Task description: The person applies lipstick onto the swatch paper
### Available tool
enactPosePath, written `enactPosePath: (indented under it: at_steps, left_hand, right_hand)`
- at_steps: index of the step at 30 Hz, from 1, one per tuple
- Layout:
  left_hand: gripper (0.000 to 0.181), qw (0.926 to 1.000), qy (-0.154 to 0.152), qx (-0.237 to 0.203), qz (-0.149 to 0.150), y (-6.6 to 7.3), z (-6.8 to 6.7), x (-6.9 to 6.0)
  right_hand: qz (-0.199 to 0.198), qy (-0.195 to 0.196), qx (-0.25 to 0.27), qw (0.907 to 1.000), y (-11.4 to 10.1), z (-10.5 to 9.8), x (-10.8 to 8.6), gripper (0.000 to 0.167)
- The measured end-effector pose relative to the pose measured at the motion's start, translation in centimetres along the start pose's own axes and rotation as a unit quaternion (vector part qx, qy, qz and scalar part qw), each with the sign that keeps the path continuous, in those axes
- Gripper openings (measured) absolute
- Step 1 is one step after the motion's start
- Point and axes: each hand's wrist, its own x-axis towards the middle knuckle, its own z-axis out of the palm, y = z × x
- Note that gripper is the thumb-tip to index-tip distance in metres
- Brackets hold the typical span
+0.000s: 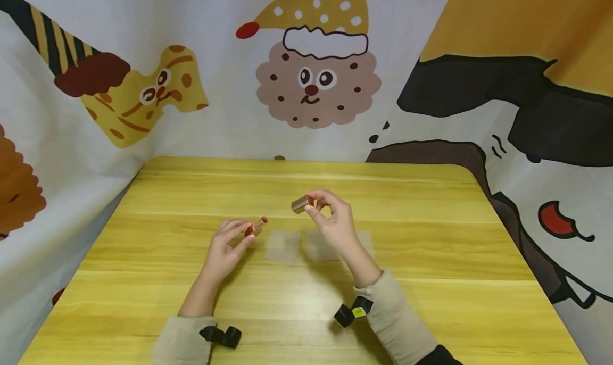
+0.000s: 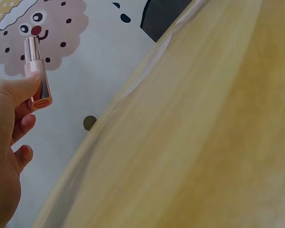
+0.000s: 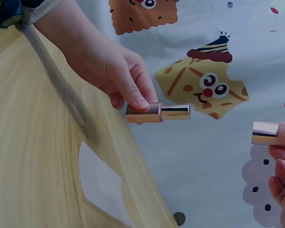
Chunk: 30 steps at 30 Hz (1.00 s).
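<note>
My left hand (image 1: 225,252) pinches the base of a rose-gold lipstick tube (image 1: 254,228) between thumb and fingers, above the table. Its narrower shiny inner sleeve points away from the hand; in the left wrist view the lipstick (image 2: 39,78) stands nearly upright. I cannot make out a coloured tip. Higher and to the right, my right hand (image 1: 337,224) holds the lipstick cap (image 1: 300,204) by one end with thumb and fingertips. In the right wrist view a gap separates the cap (image 3: 264,133) from the lipstick (image 3: 152,112).
Two pale, thin squares lie side by side on the wooden table (image 1: 431,258): the left square (image 1: 283,246) beside the left hand, the right square (image 1: 320,248) partly beneath the right wrist. A printed curtain (image 1: 201,19) hangs behind the table's far edge.
</note>
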Motion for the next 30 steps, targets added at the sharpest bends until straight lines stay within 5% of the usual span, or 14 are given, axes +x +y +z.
enactPosePath:
  at_steps: [9, 30]
  left_hand:
    - [0.026, 1.0000, -0.004, 0.000, -0.009, 0.2, 0.2, 0.1]
    - [0.027, 0.9995, -0.004, -0.011, -0.030, 0.1, 0.4, 0.0]
  right_hand:
    - [0.002, 0.000, 0.004, 1.0000, -3.3, -1.6, -0.1, 0.018]
    - [-0.048, 0.046, -0.022, 0.9976, -2.1, -5.1, -0.6, 0.017]
